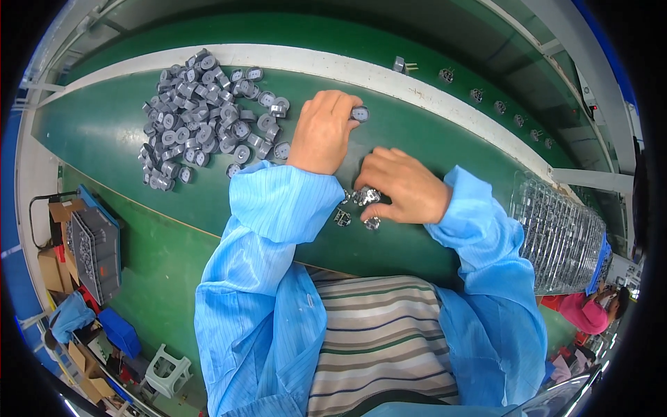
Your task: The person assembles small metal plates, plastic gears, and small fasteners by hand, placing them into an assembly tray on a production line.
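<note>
Held between the thumb and fingers of my left hand (321,131) is a round grey plastic cap (360,113), its face with small holes turned up. My right hand (405,186) is lower and to the right, its fingers curled round small shiny metal parts (366,197) at the green worktop (306,243). The fingers partly hide how many it grips. Another small metal part (342,217) lies just left of that hand, and one more (372,223) is below its thumb. A big heap of similar grey caps (201,115) spreads to the left of my left hand.
Beyond a white rail (333,61) runs a green belt, with a grey part with prongs (399,64) and several small metal assemblies (476,95) in a row. Stacked clear trays (559,229) stand at right. A grey crate (95,254) and a stool (168,370) are at lower left.
</note>
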Demonstrator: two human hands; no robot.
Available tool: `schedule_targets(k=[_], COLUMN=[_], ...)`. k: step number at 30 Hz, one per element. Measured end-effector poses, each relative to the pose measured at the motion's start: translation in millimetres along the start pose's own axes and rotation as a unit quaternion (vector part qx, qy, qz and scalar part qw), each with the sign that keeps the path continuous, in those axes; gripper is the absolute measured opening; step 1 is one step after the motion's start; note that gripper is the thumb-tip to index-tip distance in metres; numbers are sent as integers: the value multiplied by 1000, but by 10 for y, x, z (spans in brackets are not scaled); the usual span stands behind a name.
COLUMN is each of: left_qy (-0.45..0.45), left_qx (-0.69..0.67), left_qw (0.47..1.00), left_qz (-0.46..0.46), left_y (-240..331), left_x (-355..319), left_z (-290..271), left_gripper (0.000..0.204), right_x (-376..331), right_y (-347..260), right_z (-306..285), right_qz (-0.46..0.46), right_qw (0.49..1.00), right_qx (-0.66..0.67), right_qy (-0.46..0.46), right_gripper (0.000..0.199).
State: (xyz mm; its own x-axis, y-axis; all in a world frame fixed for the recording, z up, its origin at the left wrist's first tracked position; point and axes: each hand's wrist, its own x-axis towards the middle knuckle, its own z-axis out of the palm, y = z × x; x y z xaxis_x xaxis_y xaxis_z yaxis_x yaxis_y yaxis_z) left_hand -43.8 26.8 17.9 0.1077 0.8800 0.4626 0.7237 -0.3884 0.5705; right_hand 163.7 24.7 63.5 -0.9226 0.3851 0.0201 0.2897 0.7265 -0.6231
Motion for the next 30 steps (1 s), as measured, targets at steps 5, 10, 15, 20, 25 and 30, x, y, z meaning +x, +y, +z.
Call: schedule_targets(k=[5,10,15,20,25,30], left_qy=[-2,-9,-27,-25,5,70], left_qx=[16,22,34,46,89,166], left_qw=[1000,1000,999,998,996,984], left_qz=[11,20,17,37,-13,-1], left_y=[68,-12,70,105,62,189], left_x=[57,53,76,55,8,89], left_z=[7,-11,-3,-24,22,-24], left_gripper=[37,35,38,36,36,49], right_x=[17,147,111,342,479,488], right_y=[183,483,1235,1328,1465,1412], right_z=[18,-330,-764,-580,-394,-417], right_qz=[6,8,155,74,135,110], right_qw=[996,974,889,928,919,916], right_qx=[19,6,-250,-144,-18,-61], right_qy=[83,226,350,335,371,381], right_gripper=[29,16,22,35,26,30])
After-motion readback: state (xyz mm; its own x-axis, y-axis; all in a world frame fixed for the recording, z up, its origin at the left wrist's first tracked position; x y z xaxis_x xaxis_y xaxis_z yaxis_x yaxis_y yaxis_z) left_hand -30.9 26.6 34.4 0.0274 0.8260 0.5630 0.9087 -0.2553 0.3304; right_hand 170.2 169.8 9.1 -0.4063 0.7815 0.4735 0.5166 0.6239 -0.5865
